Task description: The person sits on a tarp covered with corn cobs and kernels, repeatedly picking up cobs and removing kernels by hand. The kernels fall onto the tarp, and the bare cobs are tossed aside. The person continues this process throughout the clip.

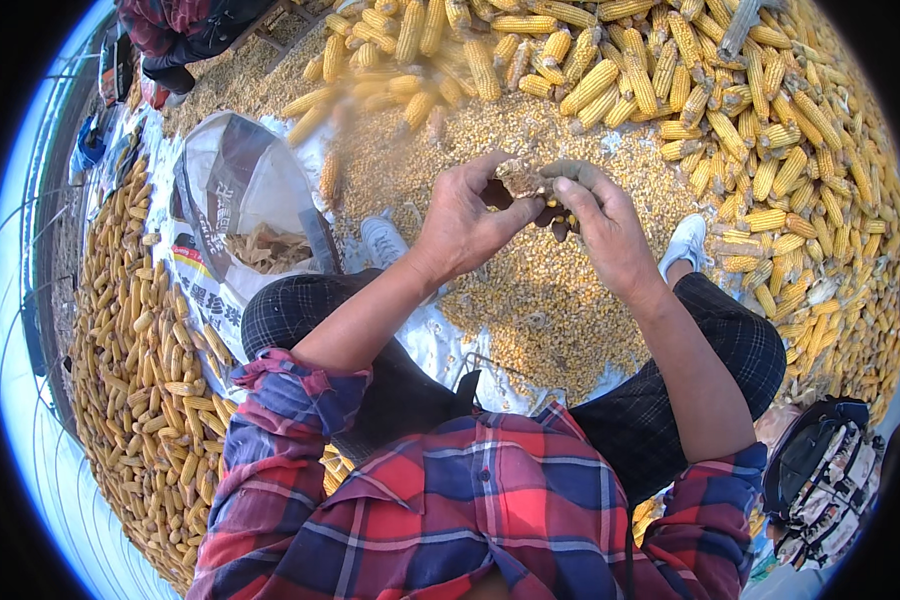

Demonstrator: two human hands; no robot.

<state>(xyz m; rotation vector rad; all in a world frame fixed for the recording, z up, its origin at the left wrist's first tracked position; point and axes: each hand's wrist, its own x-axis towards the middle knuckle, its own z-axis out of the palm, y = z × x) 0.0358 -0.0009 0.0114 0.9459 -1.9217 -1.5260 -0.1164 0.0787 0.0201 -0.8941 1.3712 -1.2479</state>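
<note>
A pale brown, ragged corn cob (521, 178) is held up in front of me, above a spread of loose yellow kernels (540, 300). My left hand (472, 214) grips it, with the thumb along its near side. The thumb and fingertips of my right hand (596, 217) pinch its right end. Several yellow kernels show below the right fingertips, against dark curled fingers. My palms and the cob's underside are hidden.
Whole corn ears (645, 67) are heaped at the far side and right; another heap (150, 405) lies left. An upright woven sack (232, 202) with dry husks inside stands by my left knee. Another person (187, 30) is at upper left; a patterned bag (825, 480) lies lower right.
</note>
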